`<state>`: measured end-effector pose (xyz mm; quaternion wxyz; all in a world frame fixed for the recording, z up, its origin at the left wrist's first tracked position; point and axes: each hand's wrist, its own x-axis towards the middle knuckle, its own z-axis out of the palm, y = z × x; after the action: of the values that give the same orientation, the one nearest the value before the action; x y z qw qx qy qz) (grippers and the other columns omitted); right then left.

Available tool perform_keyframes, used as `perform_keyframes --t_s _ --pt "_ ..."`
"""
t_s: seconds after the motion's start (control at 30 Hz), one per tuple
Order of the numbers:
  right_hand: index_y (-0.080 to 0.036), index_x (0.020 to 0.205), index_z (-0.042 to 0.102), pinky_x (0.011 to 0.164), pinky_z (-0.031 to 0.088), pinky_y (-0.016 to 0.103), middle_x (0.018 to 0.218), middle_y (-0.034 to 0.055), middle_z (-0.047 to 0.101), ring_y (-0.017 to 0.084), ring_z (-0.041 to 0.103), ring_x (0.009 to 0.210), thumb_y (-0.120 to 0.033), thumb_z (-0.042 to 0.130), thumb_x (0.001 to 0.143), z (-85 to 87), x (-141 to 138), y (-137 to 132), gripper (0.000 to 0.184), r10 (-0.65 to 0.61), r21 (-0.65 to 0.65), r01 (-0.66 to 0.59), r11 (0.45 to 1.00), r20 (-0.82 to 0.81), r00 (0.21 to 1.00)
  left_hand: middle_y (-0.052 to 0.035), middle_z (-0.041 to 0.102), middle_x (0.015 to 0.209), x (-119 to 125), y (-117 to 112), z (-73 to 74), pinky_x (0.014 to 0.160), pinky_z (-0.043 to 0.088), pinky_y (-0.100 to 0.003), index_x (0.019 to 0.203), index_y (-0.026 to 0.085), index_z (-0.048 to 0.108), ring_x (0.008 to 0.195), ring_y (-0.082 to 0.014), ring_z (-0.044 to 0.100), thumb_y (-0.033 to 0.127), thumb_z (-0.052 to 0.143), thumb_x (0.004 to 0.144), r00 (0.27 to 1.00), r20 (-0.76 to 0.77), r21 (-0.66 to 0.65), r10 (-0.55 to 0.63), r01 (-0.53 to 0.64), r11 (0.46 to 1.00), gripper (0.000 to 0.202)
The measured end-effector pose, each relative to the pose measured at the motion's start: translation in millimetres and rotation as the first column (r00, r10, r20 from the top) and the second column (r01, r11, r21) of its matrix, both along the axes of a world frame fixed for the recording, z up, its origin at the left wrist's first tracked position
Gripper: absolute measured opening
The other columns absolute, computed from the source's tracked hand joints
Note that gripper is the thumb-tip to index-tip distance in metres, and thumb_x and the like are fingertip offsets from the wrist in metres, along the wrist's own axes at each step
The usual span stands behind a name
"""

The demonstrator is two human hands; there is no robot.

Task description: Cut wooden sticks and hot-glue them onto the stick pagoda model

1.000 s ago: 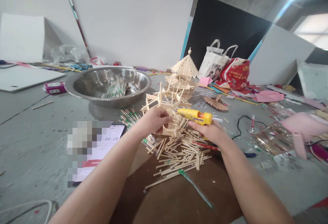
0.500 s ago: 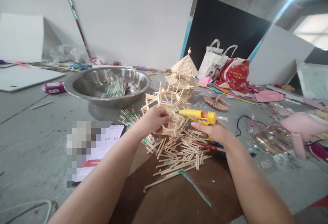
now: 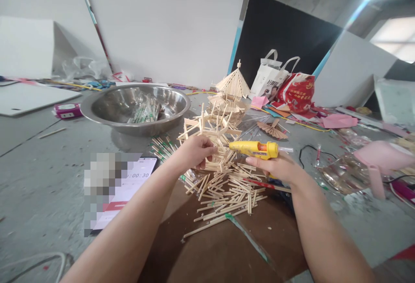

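My right hand (image 3: 275,165) is wrapped around a yellow hot glue gun (image 3: 249,148), its nozzle pointing left. A clear glue stick (image 3: 285,149) sticks out of the gun's back. Left of the nozzle, the fingers of my left hand (image 3: 198,151) are pinched together at the near side of an open frame of wooden sticks (image 3: 223,132); what they grip is hidden. Behind that frame stands a pagoda-like stick model (image 3: 234,85) with a pointed roof. Loose wooden sticks (image 3: 227,196) lie heaped below both hands on a brown board (image 3: 201,257).
A steel basin (image 3: 97,112) with wrapped sticks inside stands at the back left. On the left floor lies a phone (image 3: 129,192) showing a timer. Paper bags (image 3: 296,93) lean at the back. A pink-handled clear jug (image 3: 345,173) lies on the right.
My right hand has drawn the glue gun a little to the right, away from my left hand. My left hand stays put at the stick frame.
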<state>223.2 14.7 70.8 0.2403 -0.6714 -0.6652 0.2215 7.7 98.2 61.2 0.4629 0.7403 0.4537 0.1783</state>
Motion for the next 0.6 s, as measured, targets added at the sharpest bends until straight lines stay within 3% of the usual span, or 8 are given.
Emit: perform_keyframes --t_s 0.3,0.6 --pt "-0.023 0.07 0.063 0.034 0.032 0.021 0.038 -0.0039 0.044 0.01 0.044 0.039 -0.046 0.053 0.065 10.8 0 -8 0.025 0.018 -0.012 -0.018 1.0 -0.006 1.0 0.0021 0.049 0.043 0 -2 2.6 0.035 0.035 -0.019 0.058 0.016 0.048 0.034 -0.0064 0.044 0.038 0.049 0.07 1.0 -0.009 0.019 -0.001 0.001 1.0 0.025" --pt "-0.024 0.081 0.064 0.039 0.036 0.022 0.045 -0.0027 0.051 0.013 0.049 0.046 -0.046 0.053 0.065 11.8 0 -9 0.03 0.024 -0.037 -0.025 0.999 -0.032 0.999 0.0016 0.053 0.048 0 -1 1.9 0.036 0.035 -0.019 0.059 0.016 0.048 0.035 -0.0057 0.045 0.038 0.048 0.07 1.0 0.002 0.015 -0.005 0.005 1.0 0.025"
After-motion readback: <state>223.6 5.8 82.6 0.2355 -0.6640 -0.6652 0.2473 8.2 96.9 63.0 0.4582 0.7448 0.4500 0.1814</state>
